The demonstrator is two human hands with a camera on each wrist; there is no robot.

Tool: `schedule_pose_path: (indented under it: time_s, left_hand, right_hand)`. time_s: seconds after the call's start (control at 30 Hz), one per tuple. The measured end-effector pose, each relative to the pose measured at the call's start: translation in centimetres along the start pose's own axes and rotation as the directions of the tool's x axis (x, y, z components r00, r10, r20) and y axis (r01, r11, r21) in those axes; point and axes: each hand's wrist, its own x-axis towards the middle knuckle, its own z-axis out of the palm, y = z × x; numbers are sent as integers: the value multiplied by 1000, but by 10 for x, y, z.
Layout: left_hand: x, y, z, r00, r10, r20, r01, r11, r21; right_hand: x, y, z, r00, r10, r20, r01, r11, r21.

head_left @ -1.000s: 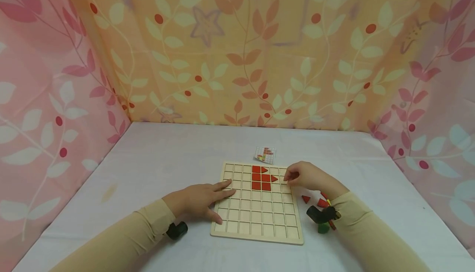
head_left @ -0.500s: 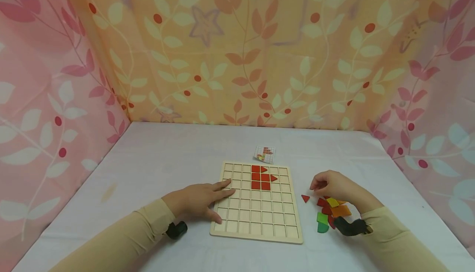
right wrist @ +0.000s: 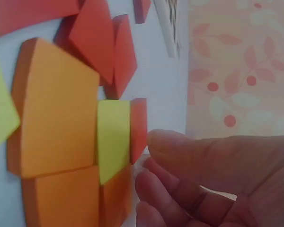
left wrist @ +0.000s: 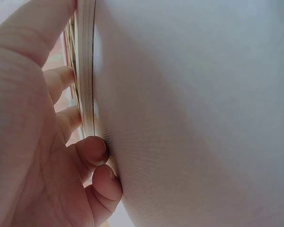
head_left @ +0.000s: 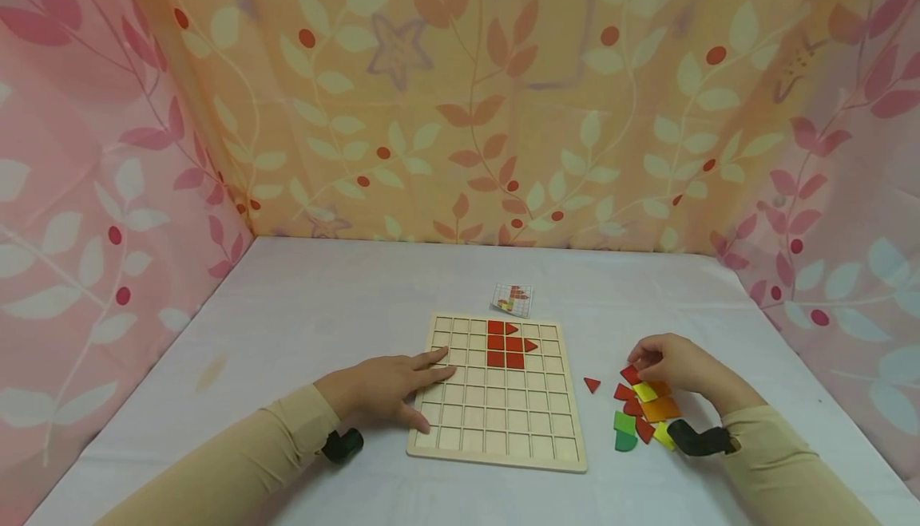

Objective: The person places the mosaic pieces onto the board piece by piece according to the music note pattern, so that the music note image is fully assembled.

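Observation:
A wooden grid board (head_left: 496,414) lies on the table, with several red square tiles (head_left: 514,343) and two red triangle tiles (head_left: 530,346) set in its upper cells. My left hand (head_left: 381,386) rests on the board's left side, fingers spread; in the left wrist view its fingers (left wrist: 61,80) lie along the board's edge. At the far edge of a pile of loose tiles, my right hand (head_left: 676,362) has its thumb and fingertips at a red tile (head_left: 630,374). The right wrist view shows the thumb against this red tile (right wrist: 139,130), with the other fingers curled below.
Orange tiles (head_left: 660,409), a yellow tile (head_left: 644,391), a light green tile (head_left: 624,422) and a dark green rounded tile (head_left: 626,441) lie right of the board. A single red triangle (head_left: 592,384) lies nearer it. A small pattern card (head_left: 513,300) lies behind the board.
My right hand has moved right, from the board's right edge to the loose tiles, and its fingertips have come to a red tile. My left hand stays in place.

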Motion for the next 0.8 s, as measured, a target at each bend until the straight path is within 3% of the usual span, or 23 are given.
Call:
schedule_pose_path:
  time_s: [0.13,0.8]
  left_hand:
    - [1,0,0,1000,-3,-2,3,1000,-3]
    - [0,2,0,1000,-17,-2,17,1000,-15]
  right_hand:
    - [1,1,1,1000,21,3,-21,1000,20]
    - [2,-6,4,999,-21,31,22,1000,-15]
